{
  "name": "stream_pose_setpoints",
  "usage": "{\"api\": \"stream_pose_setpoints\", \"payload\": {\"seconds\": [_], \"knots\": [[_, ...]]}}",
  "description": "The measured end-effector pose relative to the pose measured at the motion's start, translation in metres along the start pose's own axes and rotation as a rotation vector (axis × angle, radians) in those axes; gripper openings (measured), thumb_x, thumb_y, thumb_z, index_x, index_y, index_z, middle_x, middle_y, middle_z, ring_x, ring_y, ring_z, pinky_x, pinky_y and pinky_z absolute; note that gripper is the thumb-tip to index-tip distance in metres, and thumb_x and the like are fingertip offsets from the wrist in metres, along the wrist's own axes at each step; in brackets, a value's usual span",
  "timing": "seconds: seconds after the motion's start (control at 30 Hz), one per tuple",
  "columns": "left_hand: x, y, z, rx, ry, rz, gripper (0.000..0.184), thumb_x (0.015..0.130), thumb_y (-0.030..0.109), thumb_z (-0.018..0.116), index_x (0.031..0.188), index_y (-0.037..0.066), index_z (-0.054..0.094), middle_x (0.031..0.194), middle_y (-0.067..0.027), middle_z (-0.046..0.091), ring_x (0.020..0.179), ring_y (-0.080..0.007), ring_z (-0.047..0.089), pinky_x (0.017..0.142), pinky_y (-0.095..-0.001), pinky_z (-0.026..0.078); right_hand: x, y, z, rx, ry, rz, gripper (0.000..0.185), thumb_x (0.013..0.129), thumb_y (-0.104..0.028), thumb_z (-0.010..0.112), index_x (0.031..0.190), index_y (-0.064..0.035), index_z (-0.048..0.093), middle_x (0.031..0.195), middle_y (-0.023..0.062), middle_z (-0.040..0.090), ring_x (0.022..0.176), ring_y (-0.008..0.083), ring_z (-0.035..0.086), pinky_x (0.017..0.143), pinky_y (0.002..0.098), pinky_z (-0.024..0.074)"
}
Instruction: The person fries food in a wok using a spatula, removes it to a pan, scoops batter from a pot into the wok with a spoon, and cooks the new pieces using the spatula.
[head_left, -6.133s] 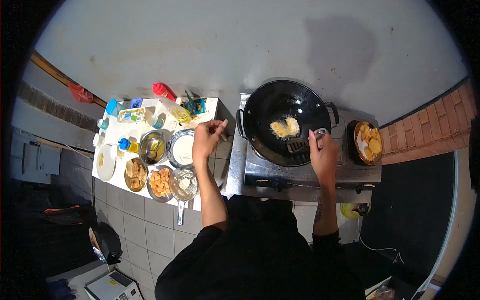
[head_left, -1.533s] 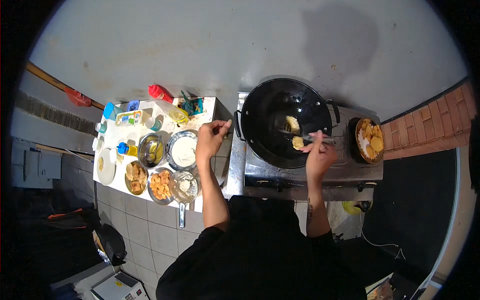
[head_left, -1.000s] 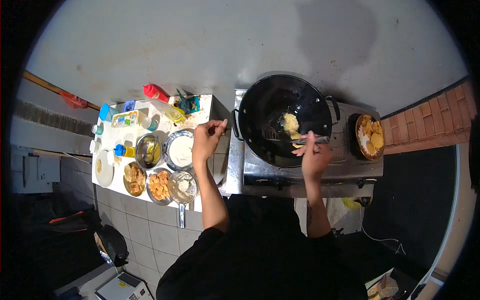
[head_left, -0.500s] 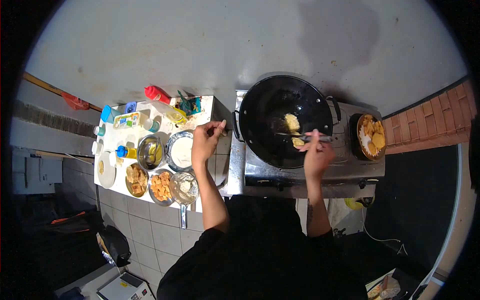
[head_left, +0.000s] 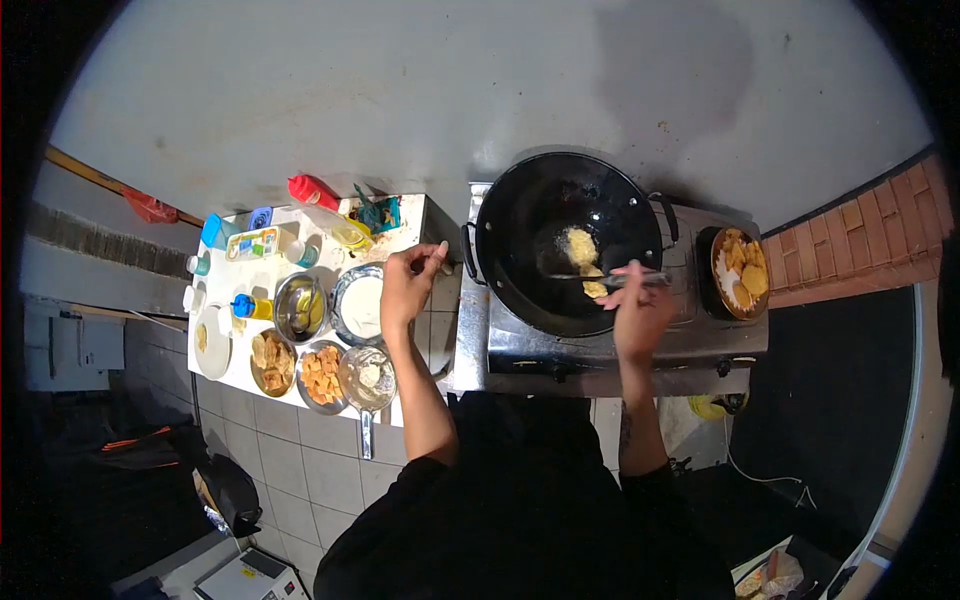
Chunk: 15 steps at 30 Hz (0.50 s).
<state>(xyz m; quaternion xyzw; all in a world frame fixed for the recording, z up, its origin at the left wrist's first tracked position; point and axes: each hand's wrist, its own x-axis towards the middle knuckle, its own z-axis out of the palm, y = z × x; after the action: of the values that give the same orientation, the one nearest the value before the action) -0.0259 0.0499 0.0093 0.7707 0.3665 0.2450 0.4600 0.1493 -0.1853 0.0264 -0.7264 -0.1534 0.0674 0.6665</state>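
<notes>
A large black wok (head_left: 530,205) with two side handles sits on the metal stove. Inside it lie a pale yellow battered piece (head_left: 579,245) and a smaller one (head_left: 595,289) nearer me. My right hand (head_left: 642,318), over the wok's near right rim, is closed round a slim metal utensil (head_left: 574,276); its tip reaches between the pieces, its exact kind hard to make out. Left of the wok, my left hand (head_left: 408,285) hovers with fingers bent and pressed together; whether they pinch something small cannot be seen.
On the white table stand a bowl of white batter (head_left: 362,306), a steel bowl (head_left: 299,307), a pan with a handle (head_left: 367,379), a plate of orange-brown chunks (head_left: 322,376) and several bottles. A basket of fried pieces (head_left: 740,272) sits right of the wok.
My right hand has shifted slightly to the right and toward me with the utensil. The pieces in the wok stay nearly in place. My left hand keeps its bent-finger pose.
</notes>
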Motion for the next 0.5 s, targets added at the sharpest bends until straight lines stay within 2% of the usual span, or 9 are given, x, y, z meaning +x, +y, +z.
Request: {"api": "stream_pose_setpoints", "payload": {"seconds": [0.13,0.2,0.27,0.33,0.4,0.5], "knots": [[0.000,0.001,0.002,-0.006,0.002,-0.040,0.030,0.090,0.025,0.067,0.085,-0.005,0.068,0.058,0.0016,0.053,0.053,-0.0053,0.041,0.048,-0.0244,0.033,-0.003,0.001,0.003,-0.104,-0.012,-0.064,0.025,0.096,-0.016,0.054,0.084,0.0052,0.063,0.067,0.0101,0.065,0.052,0.0131,0.063,0.048,0.0280,0.0533],[0.000,-0.004,0.004,-0.007,0.043,0.061,0.030,0.090,0.025,0.067,0.084,-0.005,0.068,0.057,0.0026,0.051,0.052,-0.0052,0.039,0.047,-0.0245,0.032,0.003,-0.007,-0.012,-0.064,0.032,-0.005,0.025,0.096,-0.016,0.056,0.085,0.0039,0.064,0.067,0.0091,0.065,0.051,0.0116,0.061,0.046,0.0263,0.0496],[-0.001,-0.002,0.001,0.003,0.022,0.022,0.030,0.090,0.025,0.067,0.084,-0.004,0.068,0.056,0.0028,0.050,0.052,-0.0051,0.039,0.047,-0.0244,0.032,0.009,-0.027,-0.031,-0.155,0.036,-0.068,0.025,0.095,-0.018,0.058,0.083,0.0021,0.065,0.069,0.0083,0.065,0.048,0.0103,0.059,0.044,0.0245,0.0447],[0.000,-0.001,0.000,0.011,-0.002,-0.010,0.030,0.090,0.025,0.067,0.084,-0.004,0.068,0.056,0.0030,0.049,0.052,-0.0050,0.038,0.047,-0.0243,0.032,0.014,-0.031,-0.036,-0.176,0.038,-0.083,0.025,0.094,-0.019,0.059,0.080,0.0016,0.066,0.070,0.0084,0.065,0.052,0.0124,0.060,0.047,0.0278,0.0443],[0.000,-0.001,0.000,0.009,0.003,-0.028,0.030,0.090,0.025,0.067,0.085,-0.004,0.069,0.056,0.0030,0.049,0.054,-0.0049,0.038,0.048,-0.0242,0.032,0.018,-0.018,-0.038,-0.413,-0.013,-0.204,0.024,0.092,-0.019,0.061,0.080,0.0018,0.066,0.069,0.0099,0.065,0.059,0.0153,0.062,0.053,0.0321,0.0460],[0.000,0.000,0.001,0.003,0.002,-0.008,0.029,0.090,0.024,0.067,0.086,-0.005,0.069,0.057,0.0027,0.050,0.054,-0.0047,0.040,0.049,-0.0241,0.033,0.018,-0.009,-0.036,-0.468,-0.089,-0.235,0.023,0.091,-0.018,0.061,0.080,0.0014,0.066,0.070,0.0114,0.065,0.063,0.0168,0.062,0.054,0.0344,0.0447]]}}
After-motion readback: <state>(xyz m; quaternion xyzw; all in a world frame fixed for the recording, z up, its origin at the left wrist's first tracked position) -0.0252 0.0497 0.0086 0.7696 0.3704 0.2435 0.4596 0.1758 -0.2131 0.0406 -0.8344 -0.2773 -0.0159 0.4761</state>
